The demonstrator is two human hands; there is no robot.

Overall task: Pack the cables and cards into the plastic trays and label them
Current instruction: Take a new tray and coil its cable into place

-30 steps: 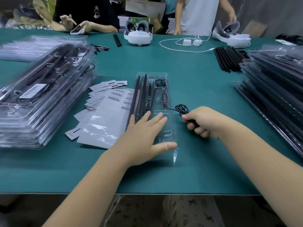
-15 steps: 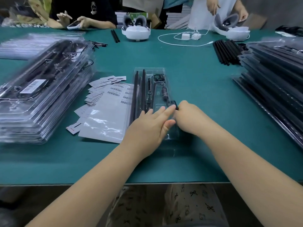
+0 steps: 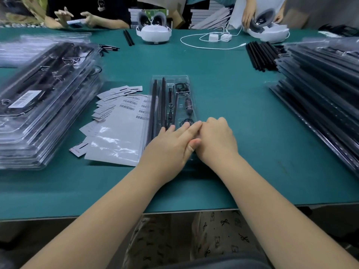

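Note:
A clear plastic tray (image 3: 171,78) lies lengthwise at the table's middle, holding long black strips and a black cable (image 3: 188,106) with a coiled end near my fingers. My left hand (image 3: 171,144) rests flat on the tray's near end with its fingers straight. Right beside it, touching, my right hand (image 3: 215,136) is curled knuckles-up over the tray's near right corner where the cable end runs; its fingertips are hidden. Left of the tray lie a sheet of barcode labels (image 3: 116,136) and several small white cards (image 3: 105,108).
A stack of packed clear trays (image 3: 44,105) fills the left side, another stack of trays (image 3: 320,94) the right. Loose black strips (image 3: 260,55), a white headset (image 3: 154,33) and a white charger cable (image 3: 209,45) lie at the back. Other people's hands work across the table.
My right hand brought the black cable end in from the right of the tray to its near right corner. Both hands now meet there; my left hand stayed on the tray.

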